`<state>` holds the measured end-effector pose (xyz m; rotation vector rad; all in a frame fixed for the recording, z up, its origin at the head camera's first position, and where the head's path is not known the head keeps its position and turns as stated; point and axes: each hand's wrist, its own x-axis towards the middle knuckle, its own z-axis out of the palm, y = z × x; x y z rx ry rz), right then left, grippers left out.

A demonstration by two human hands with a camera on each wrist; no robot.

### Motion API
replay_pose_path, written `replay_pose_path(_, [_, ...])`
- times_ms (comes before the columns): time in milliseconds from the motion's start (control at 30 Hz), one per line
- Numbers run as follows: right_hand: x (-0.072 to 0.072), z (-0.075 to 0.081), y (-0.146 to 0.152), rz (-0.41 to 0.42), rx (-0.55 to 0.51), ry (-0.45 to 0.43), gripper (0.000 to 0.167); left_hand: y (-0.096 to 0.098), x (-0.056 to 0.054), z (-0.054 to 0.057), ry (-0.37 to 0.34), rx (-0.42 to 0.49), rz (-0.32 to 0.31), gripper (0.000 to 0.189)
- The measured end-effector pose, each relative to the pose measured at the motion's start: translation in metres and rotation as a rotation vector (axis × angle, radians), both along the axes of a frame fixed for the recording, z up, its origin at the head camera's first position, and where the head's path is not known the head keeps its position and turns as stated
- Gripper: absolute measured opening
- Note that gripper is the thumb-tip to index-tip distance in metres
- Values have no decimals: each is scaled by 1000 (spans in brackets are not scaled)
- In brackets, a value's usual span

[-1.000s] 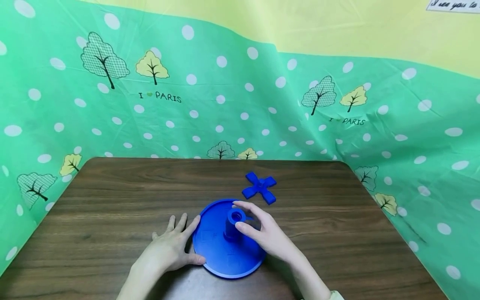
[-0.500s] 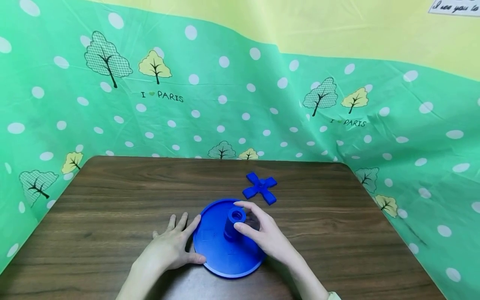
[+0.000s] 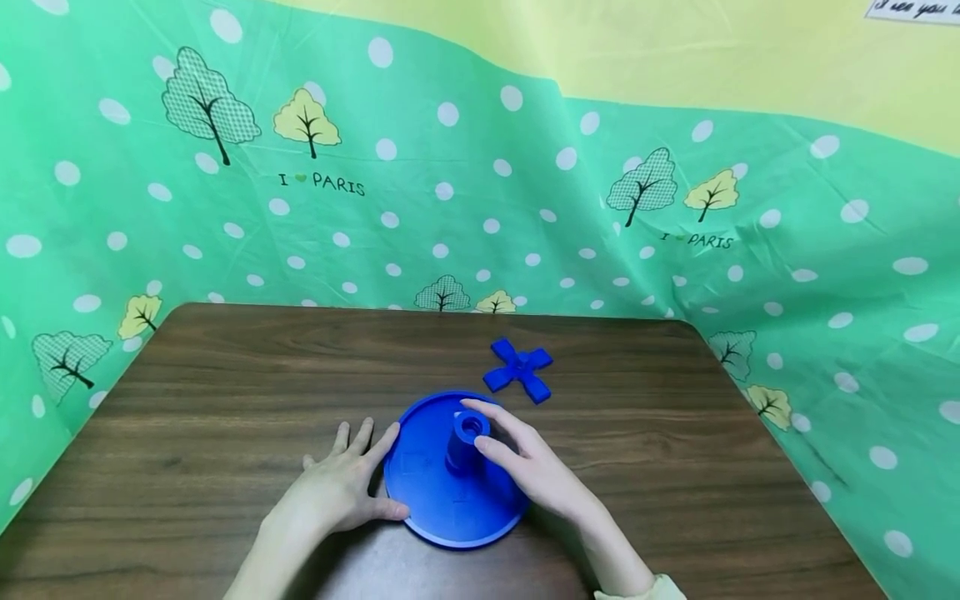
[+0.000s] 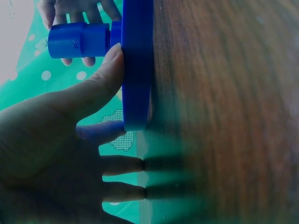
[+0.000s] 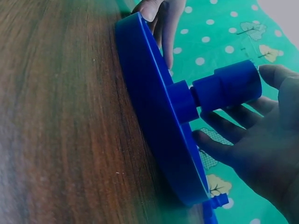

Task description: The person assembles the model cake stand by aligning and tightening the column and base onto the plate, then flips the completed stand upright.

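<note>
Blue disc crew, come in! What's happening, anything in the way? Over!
Left hand touching blue disc at its edge. Right hand at post, grip unclear. Disc flat on table. Blue cross beyond it, looks out of the way.
</note>
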<state>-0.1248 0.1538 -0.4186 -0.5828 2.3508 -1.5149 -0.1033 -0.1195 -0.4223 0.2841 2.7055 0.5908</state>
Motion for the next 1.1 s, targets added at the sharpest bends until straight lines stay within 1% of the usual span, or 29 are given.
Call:
replay_pose_path(133, [-2, 1, -1, 1, 0, 6, 44, -1, -2, 2, -2, -3, -2, 111])
replay_pose_path(233, [-2, 0, -4, -30, 22, 22, 43, -2, -2, 2, -9, -8, 0, 111])
replay_pose_path(400, [0, -1, -7, -92, 63, 43, 48, -2, -3, 2, -21, -8, 5, 110])
replay_pose_path(500, [2, -1, -7, -92, 60, 39, 51, -2, -3, 2, -19, -7, 3, 110])
replay_pose_path(700, [1, 2, -3, -35, 39, 35, 48, -1, -3, 2, -10, -10, 1, 111])
replay_pose_path(800, [1, 4, -3, -20, 34, 24, 47, 0, -3, 3, -3, -7, -1, 111])
replay_pose_path(900, [2, 4, -3, -31, 35, 18, 47, 0, -2, 3, 4, 0, 0, 111])
replay_pose_path(1100, [5, -1, -8, -95, 44, 23, 45, -1, 1, 1, 8, 2, 10, 111])
